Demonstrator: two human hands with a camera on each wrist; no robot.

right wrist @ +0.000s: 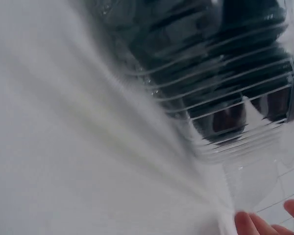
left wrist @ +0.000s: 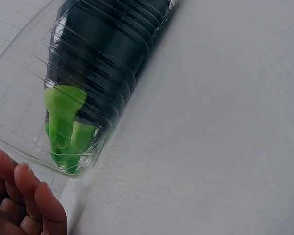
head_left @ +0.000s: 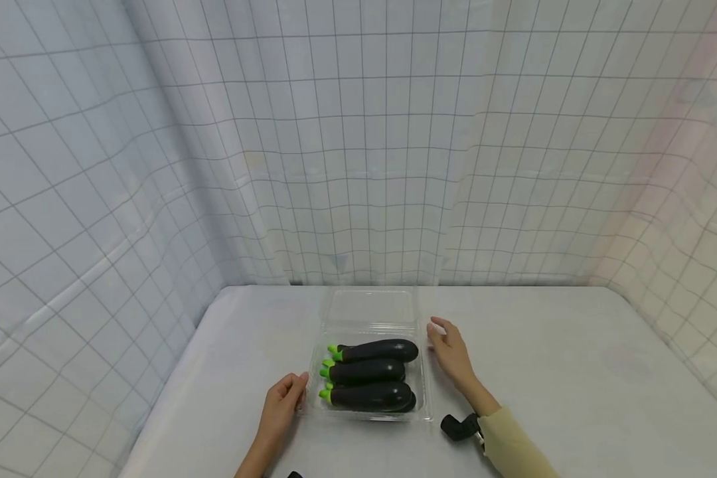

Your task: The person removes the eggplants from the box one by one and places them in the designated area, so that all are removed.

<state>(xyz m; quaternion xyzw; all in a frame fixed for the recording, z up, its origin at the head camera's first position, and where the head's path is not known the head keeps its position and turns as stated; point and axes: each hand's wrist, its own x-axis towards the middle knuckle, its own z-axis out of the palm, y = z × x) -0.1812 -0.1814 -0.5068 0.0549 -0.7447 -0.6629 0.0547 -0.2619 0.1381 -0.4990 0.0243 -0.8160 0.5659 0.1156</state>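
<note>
A clear plastic clamshell box (head_left: 427, 398) holds several dark eggplants (head_left: 367, 396) with bright green stems pointing left. Its lid (head_left: 370, 307) lies folded back, away from me. At the box's left side, my left hand (head_left: 281, 408) has its fingers curled at the rim, holding the edge. In the left wrist view its fingertips (left wrist: 27, 176) meet the rim by the green stems (left wrist: 63, 117); the thumb is hidden there. Beside the far right part of the box, near the hinge, my right hand (head_left: 451, 352) has its fingers loosely bent, with thumb and fingers apart.
A black device (head_left: 460, 427) is at my right wrist. The white table (head_left: 544, 358) extends to both sides of the box. Gridded white curtains (head_left: 364, 166) hang behind it and along both sides.
</note>
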